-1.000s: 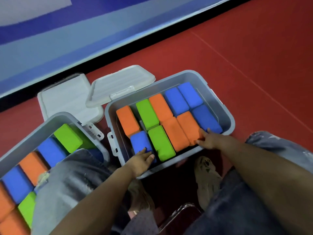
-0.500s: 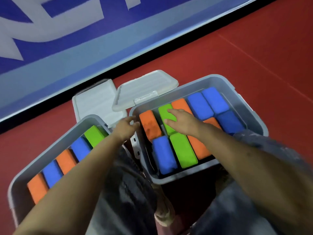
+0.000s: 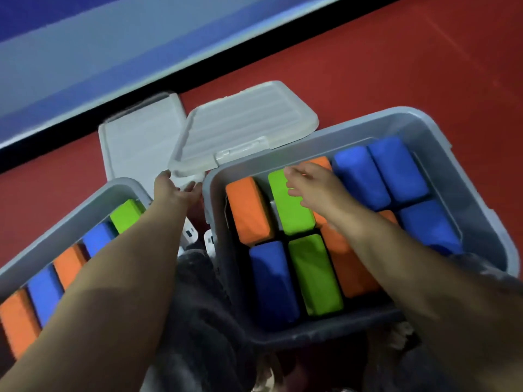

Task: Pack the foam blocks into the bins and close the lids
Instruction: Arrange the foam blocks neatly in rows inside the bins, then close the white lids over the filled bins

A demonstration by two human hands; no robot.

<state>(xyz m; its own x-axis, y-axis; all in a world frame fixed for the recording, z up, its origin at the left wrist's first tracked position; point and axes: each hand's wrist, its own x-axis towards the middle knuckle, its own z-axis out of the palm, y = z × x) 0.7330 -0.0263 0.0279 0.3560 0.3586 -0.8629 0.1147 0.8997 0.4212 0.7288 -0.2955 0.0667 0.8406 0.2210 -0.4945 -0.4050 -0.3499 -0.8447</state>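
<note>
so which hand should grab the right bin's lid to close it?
Left, probably. The left hand is open right at the near corner of the lid, which lies open behind the right bin. The right hand is over the blocks inside.

Orange, green, blue foam blocks [image 3: 290, 203]

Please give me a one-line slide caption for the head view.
Both hands reach over two open bins of foam blocks toward the white lids.
</note>
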